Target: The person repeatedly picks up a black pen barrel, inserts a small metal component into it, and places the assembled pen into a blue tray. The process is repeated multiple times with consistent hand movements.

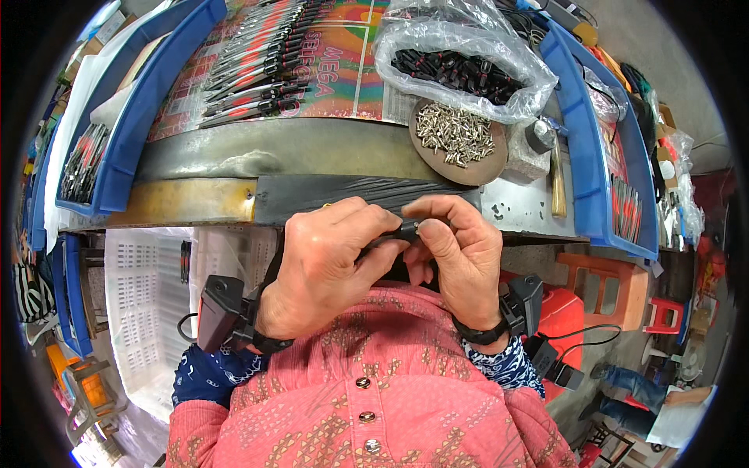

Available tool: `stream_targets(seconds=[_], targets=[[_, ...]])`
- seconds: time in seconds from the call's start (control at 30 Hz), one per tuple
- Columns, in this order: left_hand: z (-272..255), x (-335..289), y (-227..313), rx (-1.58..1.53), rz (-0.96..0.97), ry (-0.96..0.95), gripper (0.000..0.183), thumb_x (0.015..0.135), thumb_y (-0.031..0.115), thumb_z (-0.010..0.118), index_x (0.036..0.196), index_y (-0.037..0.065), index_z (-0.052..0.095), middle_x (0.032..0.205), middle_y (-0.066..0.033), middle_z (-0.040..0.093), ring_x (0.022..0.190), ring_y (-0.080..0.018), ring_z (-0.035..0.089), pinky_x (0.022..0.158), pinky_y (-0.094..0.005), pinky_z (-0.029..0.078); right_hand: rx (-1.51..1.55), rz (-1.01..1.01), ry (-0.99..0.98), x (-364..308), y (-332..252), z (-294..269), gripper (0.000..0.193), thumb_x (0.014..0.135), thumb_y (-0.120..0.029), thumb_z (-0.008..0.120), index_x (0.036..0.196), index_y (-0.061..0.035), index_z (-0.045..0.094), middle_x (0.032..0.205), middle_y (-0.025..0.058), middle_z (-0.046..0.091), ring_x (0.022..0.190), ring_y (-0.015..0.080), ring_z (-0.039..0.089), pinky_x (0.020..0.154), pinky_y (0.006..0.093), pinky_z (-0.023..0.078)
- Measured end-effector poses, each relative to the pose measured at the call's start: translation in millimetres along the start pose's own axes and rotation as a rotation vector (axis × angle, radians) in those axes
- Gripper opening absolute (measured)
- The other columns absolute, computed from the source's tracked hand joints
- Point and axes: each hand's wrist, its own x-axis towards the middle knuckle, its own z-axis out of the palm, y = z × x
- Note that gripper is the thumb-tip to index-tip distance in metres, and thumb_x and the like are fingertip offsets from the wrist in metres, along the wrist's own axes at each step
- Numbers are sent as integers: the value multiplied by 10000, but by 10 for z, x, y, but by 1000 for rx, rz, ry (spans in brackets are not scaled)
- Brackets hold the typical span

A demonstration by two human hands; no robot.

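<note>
Both hands meet in front of my body at the bench's near edge. My left hand (331,246) is closed in a pinch round a small black part (407,229), with its end showing between the fingertips. My right hand (460,253) is closed at that end, thumb and forefinger against it; a tiny pale glint shows there, too small to name. Beyond the hands, a round brown dish (468,179) holds many small silver metal pieces (456,134). Behind it lies an open clear plastic bag (538,86) of black parts with reddish bits (452,74).
Rows of silver, red and black pens (257,62) lie on a colourful printed sheet (343,78). Blue bins (125,168) (589,156) stand at both sides. A brush (559,183) lies beside a block (530,160). A white crate (148,312) sits below left, stools (605,285) at right.
</note>
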Motion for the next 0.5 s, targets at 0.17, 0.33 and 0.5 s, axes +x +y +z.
stream_targets(seconds=[0.17,0.33,0.5], targets=[[-62,5,-2,-74,-15,-69,222,716,-33,775,917,-1,686,722,-87,632,566,-145,592,496,-271,446,11,-11,-61,13,21,-78,169,997,-159,612,998,6,648,734,23,645,574,36,564,487,171,425],[-17,-17,3,-53,-18,-21,221,716,-29,781,913,-2,685,718,-82,628,550,-140,568,490,-263,433,-63,-66,33,6,36,-13,240,985,-210,636,951,27,663,694,47,650,531,63,576,446,190,440],[15,-30,11,-60,-33,22,222,718,-31,778,918,-4,686,717,-86,621,556,-145,568,497,-266,438,-194,-172,99,13,50,60,241,988,-213,632,951,22,670,674,45,643,505,56,554,435,189,434]])
